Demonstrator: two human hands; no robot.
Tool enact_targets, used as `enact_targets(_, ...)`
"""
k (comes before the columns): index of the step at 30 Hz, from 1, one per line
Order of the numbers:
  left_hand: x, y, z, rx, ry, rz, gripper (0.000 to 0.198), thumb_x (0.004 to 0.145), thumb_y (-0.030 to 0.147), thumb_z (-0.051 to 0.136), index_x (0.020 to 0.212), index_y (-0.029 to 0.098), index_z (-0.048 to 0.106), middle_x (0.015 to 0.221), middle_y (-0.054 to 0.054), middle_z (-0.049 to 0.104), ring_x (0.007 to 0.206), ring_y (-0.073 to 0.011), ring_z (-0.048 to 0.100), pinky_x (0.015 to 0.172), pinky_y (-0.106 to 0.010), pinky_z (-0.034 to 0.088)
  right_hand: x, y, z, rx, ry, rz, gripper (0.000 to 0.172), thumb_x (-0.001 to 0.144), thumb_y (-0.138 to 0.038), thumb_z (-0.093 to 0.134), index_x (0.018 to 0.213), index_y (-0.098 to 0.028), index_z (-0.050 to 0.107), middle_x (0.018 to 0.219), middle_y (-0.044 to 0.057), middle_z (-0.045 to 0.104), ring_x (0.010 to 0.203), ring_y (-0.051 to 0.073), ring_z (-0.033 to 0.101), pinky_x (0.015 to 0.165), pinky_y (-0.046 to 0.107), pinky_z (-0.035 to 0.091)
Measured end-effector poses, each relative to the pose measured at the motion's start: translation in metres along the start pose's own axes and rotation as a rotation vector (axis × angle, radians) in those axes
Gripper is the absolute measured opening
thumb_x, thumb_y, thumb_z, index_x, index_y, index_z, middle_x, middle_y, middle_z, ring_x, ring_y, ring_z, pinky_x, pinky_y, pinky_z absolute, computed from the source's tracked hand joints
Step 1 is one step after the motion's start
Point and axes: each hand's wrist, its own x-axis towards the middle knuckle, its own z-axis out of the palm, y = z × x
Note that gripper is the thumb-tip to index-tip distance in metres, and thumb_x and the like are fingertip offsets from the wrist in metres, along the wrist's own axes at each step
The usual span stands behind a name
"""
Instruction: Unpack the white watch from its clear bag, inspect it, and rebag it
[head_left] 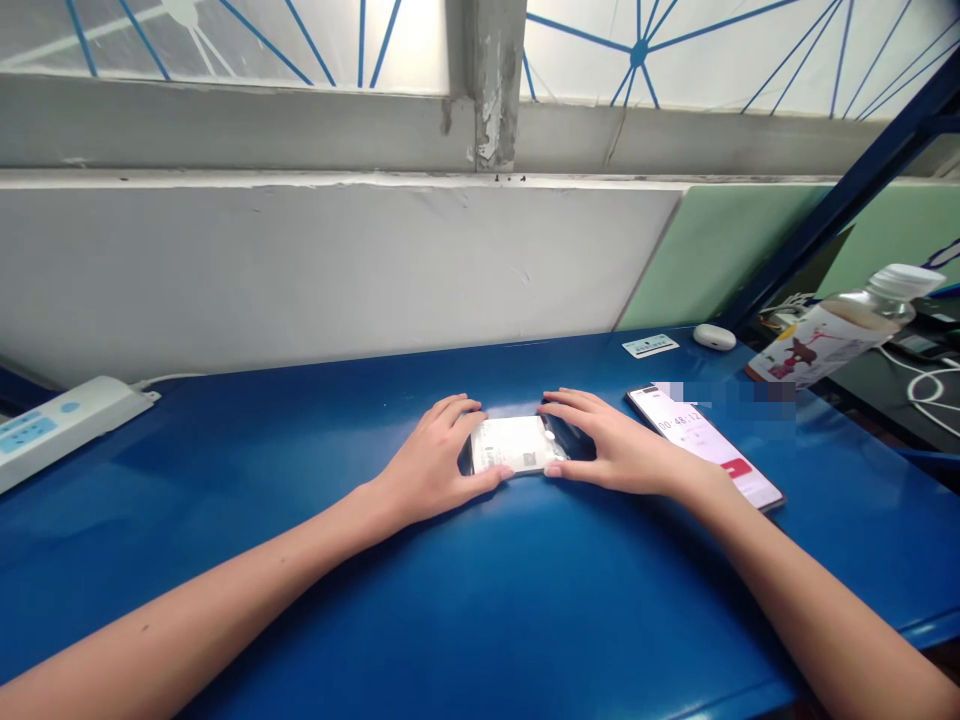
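Note:
A small white packet [510, 443] in clear plastic wrap lies on the blue table [465, 610], in front of me. Its top carries fine print and a small dark square, too small to read. My left hand [435, 460] grips the packet's left end, thumb along the near edge and fingers at the far edge. At the other end, my right hand [615, 445] holds the right corner, with the thumb near and the fingers beyond it. Parts of both ends are hidden by the fingers.
Beside my right forearm lies a phone [709, 450] showing a timer. Behind it are a white card [650, 346] and an earbud case [714, 337]. A labelled bottle [825, 335] stands at the right, near cables. A power strip [71, 425] sits at the left edge.

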Motion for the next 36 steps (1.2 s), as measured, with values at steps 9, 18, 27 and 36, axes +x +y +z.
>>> enact_targets(9,0.0,0.0,0.001,0.002,-0.014,-0.011,0.066,0.084,0.06,0.065,0.131,0.015,0.059,0.138,-0.019,0.057,0.136,-0.0396,0.044,0.111,-0.058,0.04,0.001,-0.005,0.005,-0.004,0.049,-0.042,0.075,0.087,-0.061,0.061,0.145,-0.014,0.051,0.151,0.018,0.049,0.144,0.037,0.039,0.114,0.057,0.038)
enact_targets(18,-0.002,0.003,0.0,0.049,-0.091,-0.041,0.069,0.09,0.062,0.056,0.141,0.016,0.051,0.152,-0.02,0.044,0.145,-0.0424,0.031,0.114,-0.062,0.033,0.007,-0.013,0.022,0.052,0.187,-0.094,0.051,0.095,-0.045,0.055,0.137,-0.015,0.056,0.14,0.016,0.061,0.132,0.032,0.054,0.11,0.053,0.044)
enact_targets(27,-0.001,-0.001,0.002,0.029,-0.086,-0.02,0.064,0.089,0.061,0.058,0.134,0.015,0.058,0.15,-0.021,0.046,0.143,-0.0413,0.035,0.113,-0.06,0.035,0.008,-0.011,0.021,0.059,0.15,-0.098,0.044,0.101,-0.024,0.037,0.14,-0.013,0.054,0.143,0.017,0.058,0.136,0.03,0.052,0.111,0.052,0.045)
enact_targets(36,0.0,-0.002,0.002,0.028,-0.084,-0.001,0.063,0.089,0.059,0.06,0.134,0.016,0.057,0.149,-0.02,0.048,0.143,-0.0401,0.036,0.114,-0.059,0.034,0.007,-0.008,0.021,0.106,0.121,-0.081,0.048,0.096,-0.012,0.039,0.141,-0.018,0.054,0.145,0.014,0.057,0.136,0.028,0.051,0.11,0.052,0.045)
